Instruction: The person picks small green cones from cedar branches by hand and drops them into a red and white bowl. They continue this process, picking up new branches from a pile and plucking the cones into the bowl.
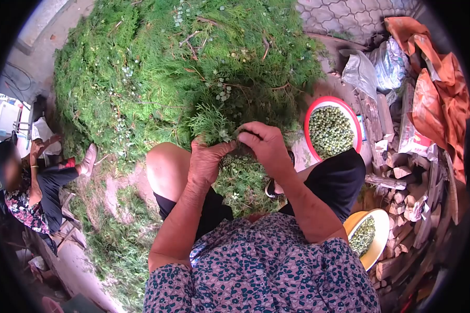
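My left hand (208, 160) is closed around the base of a feathery evergreen sprig (209, 122), whose leafy tip points away from me. Beside it, my right hand (266, 146) is pinched, thumb against fingers. What lies in that pinch is too small to make out. Both hands are close together above the gap between my knees. Just beyond them rises a large heap of cut evergreen branches (156, 68), dotted with pale, bluish-green cones.
To the right stands a red-rimmed white basin (331, 130) of green cones; a yellow basin (365, 237) nearer me holds more. Split firewood (399, 229), plastic sacks (386, 65) and an orange sheet (438, 99) lie along the right. Another person (31, 193) sits at left.
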